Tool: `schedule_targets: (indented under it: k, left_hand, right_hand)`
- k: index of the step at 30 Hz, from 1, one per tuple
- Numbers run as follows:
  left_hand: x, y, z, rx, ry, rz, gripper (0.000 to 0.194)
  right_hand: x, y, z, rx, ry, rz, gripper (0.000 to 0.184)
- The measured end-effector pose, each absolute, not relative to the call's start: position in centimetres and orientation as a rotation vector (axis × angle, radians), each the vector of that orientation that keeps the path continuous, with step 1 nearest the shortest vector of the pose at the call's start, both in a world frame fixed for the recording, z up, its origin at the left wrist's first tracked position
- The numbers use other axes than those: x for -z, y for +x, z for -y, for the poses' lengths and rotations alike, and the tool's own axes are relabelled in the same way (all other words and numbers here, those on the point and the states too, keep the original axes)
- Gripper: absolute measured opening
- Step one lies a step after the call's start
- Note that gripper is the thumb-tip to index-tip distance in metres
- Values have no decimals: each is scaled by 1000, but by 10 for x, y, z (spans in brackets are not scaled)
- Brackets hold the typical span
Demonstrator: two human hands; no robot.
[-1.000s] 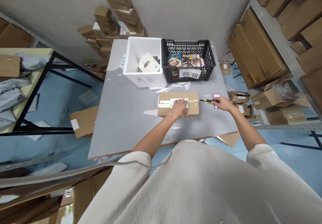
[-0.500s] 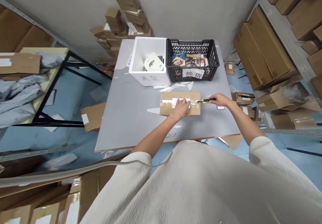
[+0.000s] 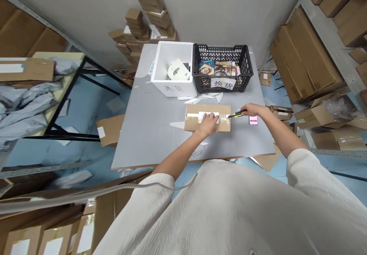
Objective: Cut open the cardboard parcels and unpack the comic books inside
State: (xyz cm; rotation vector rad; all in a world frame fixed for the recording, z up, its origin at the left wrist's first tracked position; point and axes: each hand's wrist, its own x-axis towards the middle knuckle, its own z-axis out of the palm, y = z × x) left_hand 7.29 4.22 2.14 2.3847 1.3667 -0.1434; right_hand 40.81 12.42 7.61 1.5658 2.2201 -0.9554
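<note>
A taped cardboard box (image 3: 190, 123) with a white label (image 3: 204, 116) lies on the grey table. My left hand (image 3: 208, 124) rests on its top, fingers spread across the label. In my right hand (image 3: 251, 109) is a black and yellow utility knife (image 3: 236, 114); the fingers are wrapped round its handle. The knife's tip is at the taped right end of the box. I cannot tell how deep the blade sits. Just below my right hand lies a phone (image 3: 253, 120) with a lit screen.
Behind the box stand a white foam bin (image 3: 174, 90) and a black plastic crate (image 3: 223, 47) with books. Paper scraps (image 3: 219, 97) lie before them on the grey table (image 3: 149, 132). Shelving with large cartons (image 3: 304, 56) is on the right; a side table (image 3: 69, 71) holds grey parcels.
My right hand has lifted slightly away from the box top, and the knife slants more steeply. More of the phone shows. The view has shifted slightly; my left hand stays on the box.
</note>
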Motion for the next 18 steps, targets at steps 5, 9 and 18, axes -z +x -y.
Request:
schedule_targets:
  k: [5,9,18]
  left_hand:
    - [-23,73,-44,142,2375,-1367,88]
    - [-24,73,-47,151,2369,-1366,85]
    - [-25,73,-52,177,2335,-1380,85]
  right_hand:
    - [-68,427,-103,1291,1590,-2110,35]
    - [-51,423,-63,1639,1707,-2015,48]
    - [-31,403,-5,2000,1812,-1887,58]
